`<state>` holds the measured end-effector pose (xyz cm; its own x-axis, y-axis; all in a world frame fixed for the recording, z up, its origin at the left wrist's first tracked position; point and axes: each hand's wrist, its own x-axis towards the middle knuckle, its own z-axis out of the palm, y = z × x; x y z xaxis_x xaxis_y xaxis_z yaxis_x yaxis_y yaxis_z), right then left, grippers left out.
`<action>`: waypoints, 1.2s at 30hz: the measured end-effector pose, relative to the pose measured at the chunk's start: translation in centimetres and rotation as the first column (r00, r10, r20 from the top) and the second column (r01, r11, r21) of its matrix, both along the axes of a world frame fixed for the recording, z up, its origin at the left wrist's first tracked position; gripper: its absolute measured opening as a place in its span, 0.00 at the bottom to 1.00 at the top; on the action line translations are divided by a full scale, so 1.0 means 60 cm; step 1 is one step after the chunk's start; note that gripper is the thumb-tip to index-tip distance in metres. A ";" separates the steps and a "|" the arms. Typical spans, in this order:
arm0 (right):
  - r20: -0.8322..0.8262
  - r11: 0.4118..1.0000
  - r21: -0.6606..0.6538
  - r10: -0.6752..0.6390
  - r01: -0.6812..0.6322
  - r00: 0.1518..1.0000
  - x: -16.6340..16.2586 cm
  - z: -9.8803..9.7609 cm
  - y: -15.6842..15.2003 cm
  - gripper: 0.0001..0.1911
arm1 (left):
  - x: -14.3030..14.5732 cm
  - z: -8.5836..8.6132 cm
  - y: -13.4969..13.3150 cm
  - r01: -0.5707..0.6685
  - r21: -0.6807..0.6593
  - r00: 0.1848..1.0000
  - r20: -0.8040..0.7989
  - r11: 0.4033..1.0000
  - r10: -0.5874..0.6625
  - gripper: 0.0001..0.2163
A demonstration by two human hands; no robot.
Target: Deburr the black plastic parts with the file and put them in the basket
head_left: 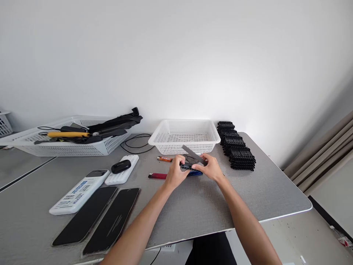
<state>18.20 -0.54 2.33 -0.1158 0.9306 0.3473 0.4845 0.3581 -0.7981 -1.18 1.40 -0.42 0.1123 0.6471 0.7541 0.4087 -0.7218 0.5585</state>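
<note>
Right, both hands were working over the bench point(270, 198), just in front of the white mesh basket point(168, 149). Left hand point(175, 173) was closed in a pinch, thumb and fingers on a black part point(185, 166). Right hand point(211, 169) was closed on the near end of a flat grey strip point(193, 153), thumb down by the right end of the black part. Strip's free end pointed away to the left; couldn't tell if strip and part touched. Black part sat between the hands, largely covered by fingers. Orange lighter point(164, 159) and red stick-shaped item point(157, 176) lay near the left hand, blue item point(197, 173) partly hidden below both. Stacks of black toothed pieces point(242, 157) stood right of the basket. Well left: two phones point(111, 221), two white power banks point(78, 195), black oval case point(120, 166) on one, second basket point(82, 150) holding black straps point(116, 123) and a yellow-handled tool point(68, 134).
</note>
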 end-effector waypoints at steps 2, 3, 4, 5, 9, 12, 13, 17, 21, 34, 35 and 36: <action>0.015 1.000 -0.007 0.006 -0.006 1.000 -0.006 -0.002 -0.001 0.18 | 0.003 -0.003 -0.002 0.010 0.026 0.999 -0.052 1.000 -0.009 0.17; 0.019 1.000 -0.011 0.008 -0.008 1.000 -0.008 -0.003 0.000 0.18 | 0.004 -0.004 -0.003 0.014 0.044 0.997 -0.078 0.999 -0.011 0.16; 0.020 1.000 -0.013 0.007 -0.006 1.000 -0.009 -0.004 0.000 0.18 | 0.004 -0.005 -0.003 0.014 0.062 0.995 -0.095 0.998 -0.008 0.16; 0.017 1.000 -0.013 0.000 0.001 1.000 -0.009 -0.004 0.000 0.18 | 0.004 -0.006 -0.003 0.010 0.077 0.995 -0.101 0.997 -0.002 0.16; -0.017 0.998 -0.030 -0.060 0.059 0.998 0.002 -0.001 0.003 0.19 | 0.000 -0.008 0.000 -0.047 0.117 0.998 -0.031 0.992 0.051 0.18; -0.120 0.989 -0.146 -0.053 0.035 0.991 0.012 0.002 0.004 0.20 | -0.002 -0.009 0.000 -0.075 0.152 0.996 0.049 0.986 0.068 0.18; -0.184 0.977 -0.212 -0.041 0.001 0.982 0.014 0.002 0.005 0.21 | -0.002 -0.008 0.000 -0.079 0.169 0.995 0.072 0.982 0.067 0.18; -0.459 0.886 -0.401 0.028 -0.235 0.888 0.020 0.004 0.005 0.25 | 0.002 -0.006 -0.003 -0.080 0.268 0.993 0.107 0.960 0.053 0.19; -0.611 0.884 -0.383 -0.026 -0.267 0.791 0.023 0.001 0.010 0.35 | 0.010 0.002 -0.005 -0.134 0.218 0.987 0.117 0.967 0.111 0.20; -0.731 0.923 -0.348 -0.156 -0.167 0.664 0.023 -0.016 0.025 0.28 | 0.016 0.016 0.004 0.392 -0.480 0.831 0.551 0.785 -0.079 0.32; -0.726 0.918 -0.350 -0.138 -0.189 0.674 0.022 -0.015 0.024 0.28 | 0.015 0.014 0.007 0.378 -0.485 0.837 0.543 0.789 -0.067 0.30; -0.721 0.912 -0.353 -0.125 -0.207 0.681 0.020 -0.014 0.022 0.28 | 0.015 0.012 0.009 0.369 -0.483 0.842 0.536 0.794 -0.065 0.27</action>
